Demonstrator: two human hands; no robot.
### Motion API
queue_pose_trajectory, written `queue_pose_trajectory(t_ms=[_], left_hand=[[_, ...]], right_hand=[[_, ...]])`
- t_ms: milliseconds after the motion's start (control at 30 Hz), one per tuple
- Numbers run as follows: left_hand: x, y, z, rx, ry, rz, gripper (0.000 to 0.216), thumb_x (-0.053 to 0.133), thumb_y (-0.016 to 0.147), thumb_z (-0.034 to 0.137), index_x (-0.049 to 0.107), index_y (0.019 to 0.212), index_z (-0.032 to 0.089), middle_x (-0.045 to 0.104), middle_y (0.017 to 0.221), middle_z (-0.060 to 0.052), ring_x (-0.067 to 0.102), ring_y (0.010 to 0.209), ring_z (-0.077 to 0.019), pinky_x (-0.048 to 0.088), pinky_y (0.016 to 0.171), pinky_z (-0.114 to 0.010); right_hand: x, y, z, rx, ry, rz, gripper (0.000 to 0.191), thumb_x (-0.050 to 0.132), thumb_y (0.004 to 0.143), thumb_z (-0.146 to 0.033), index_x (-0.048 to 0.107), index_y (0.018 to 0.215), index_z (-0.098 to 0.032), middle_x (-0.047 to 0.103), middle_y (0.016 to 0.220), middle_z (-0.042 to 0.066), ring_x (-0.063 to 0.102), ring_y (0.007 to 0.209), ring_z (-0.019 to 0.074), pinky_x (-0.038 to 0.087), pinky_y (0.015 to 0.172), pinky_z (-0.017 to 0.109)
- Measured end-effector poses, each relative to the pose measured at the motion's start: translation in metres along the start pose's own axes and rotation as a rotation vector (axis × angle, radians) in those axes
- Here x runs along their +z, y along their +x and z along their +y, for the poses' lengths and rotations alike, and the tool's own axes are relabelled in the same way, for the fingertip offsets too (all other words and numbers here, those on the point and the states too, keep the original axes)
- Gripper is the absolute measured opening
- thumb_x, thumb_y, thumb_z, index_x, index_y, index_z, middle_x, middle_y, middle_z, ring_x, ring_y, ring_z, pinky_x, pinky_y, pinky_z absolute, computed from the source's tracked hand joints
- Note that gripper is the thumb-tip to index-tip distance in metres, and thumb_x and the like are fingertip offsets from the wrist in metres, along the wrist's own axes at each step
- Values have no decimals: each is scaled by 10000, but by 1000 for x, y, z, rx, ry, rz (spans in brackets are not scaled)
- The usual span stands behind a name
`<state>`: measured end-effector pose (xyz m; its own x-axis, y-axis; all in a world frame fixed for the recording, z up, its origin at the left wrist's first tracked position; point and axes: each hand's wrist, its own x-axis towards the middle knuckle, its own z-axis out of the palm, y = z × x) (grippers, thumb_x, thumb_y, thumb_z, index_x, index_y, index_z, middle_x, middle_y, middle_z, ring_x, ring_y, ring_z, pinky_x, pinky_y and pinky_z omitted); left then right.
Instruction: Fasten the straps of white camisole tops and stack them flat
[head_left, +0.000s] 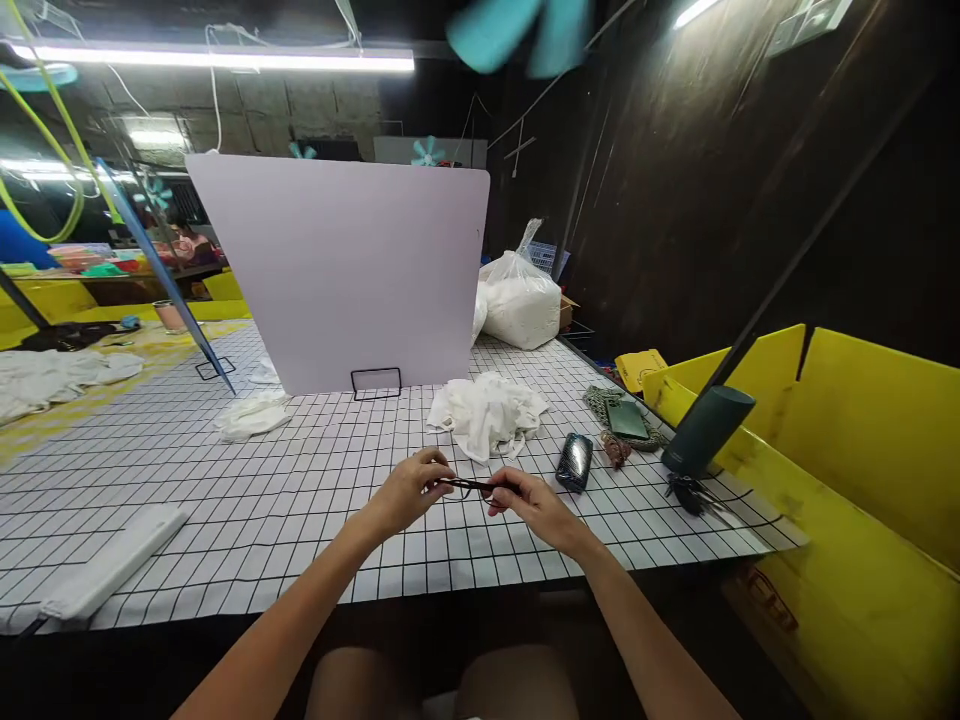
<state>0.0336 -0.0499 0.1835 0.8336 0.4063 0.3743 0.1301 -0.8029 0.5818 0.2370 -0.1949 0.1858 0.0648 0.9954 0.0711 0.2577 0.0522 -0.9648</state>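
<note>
Left hand (411,490) and right hand (537,505) both pinch a thin dark cord (469,485), held between them over the tabletop (337,540) near its front edge; white fabric pile (489,412) lies just beyond.

Panel (352,270) blocking far side, cloth pile (489,412) sitting ahead, black packet (574,462) crowding right hand (541,508); gridded tabletop (262,500) leaving passage leftward.

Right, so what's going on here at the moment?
A person at the grid-patterned table holds a thin dark item between both hands: the left hand at one end, the right hand at the other. I can't make out what it is. Beyond the hands lies a white cloth pile, with a black packet near the right hand.
</note>
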Motion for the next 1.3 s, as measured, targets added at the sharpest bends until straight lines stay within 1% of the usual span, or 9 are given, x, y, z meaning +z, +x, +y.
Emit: queue_pose_trajectory(t_ms=[200,333,467,667,833,967,1033,1133,1300], left_hand=[[-19,-22,17,-23,29,51,219,451,993,295,641,951,195,617,937,-55,549,712,-146,480,638,-282],[-34,-34,27,-54,-30,131,162,508,981,295,616,900,206,590,887,-31,554,715,-141,484,621,-264],[-50,-45,37,-89,-86,135,155,525,966,293,626,878,214,588,897,-36,583,731,-146,506,602,-253],[-65,-56,52,-91,-135,133,181,557,954,333,654,848,224,588,795,-31,566,653,-146,514,553,-248],[-69,-59,56,-11,-72,215,194,531,976,320,644,856,218,586,756,-33,540,628,-142,487,537,-242],[-72,-64,56,-75,-175,197,193,537,981,352,627,891,206,583,761,-30,521,591,-120,489,485,-211],[-72,-66,55,-91,-202,230,183,526,993,338,611,907,201,575,758,-19,528,583,-108,507,493,-202],[-72,-70,56,-7,-184,306,126,491,1011,250,594,952,205,595,800,-16,566,598,-101,553,557,-220],[-70,-80,80,151,-120,550,180,478,985,123,612,1017,239,649,985,-58,661,721,-147,599,608,-261]], right_hand=[[7,6,-12,-149,-112,39,332,506,976,-510,630,939,-205,600,1163,84,584,1066,197,532,888,340],[9,6,-23,-209,-78,-2,299,564,958,-490,632,884,-208,550,1012,54,556,933,164,526,822,302],[5,2,-42,-224,-111,-107,266,719,857,-473,669,858,-213,521,967,31,541,915,159,515,879,320],[0,8,-52,-120,260,-298,291,807,780,-428,679,816,-168,542,852,6,552,746,111,505,675,247],[2,13,-50,-109,376,-375,270,778,827,-395,668,828,-148,608,815,13,634,769,131,519,755,276],[3,16,-47,-90,513,-415,328,787,807,-435,623,821,-151,557,758,-20,656,722,134,540,777,314],[6,16,-48,-99,487,-384,332,790,802,-430,604,809,-155,535,749,-27,641,719,127,537,766,307],[14,11,-57,-235,186,-215,226,762,835,-337,615,802,-168,544,775,-12,567,723,109,508,697,258],[30,-16,-89,-823,-124,223,78,568,942,-168,597,901,-228,545,733,0,523,689,135,550,712,320]])
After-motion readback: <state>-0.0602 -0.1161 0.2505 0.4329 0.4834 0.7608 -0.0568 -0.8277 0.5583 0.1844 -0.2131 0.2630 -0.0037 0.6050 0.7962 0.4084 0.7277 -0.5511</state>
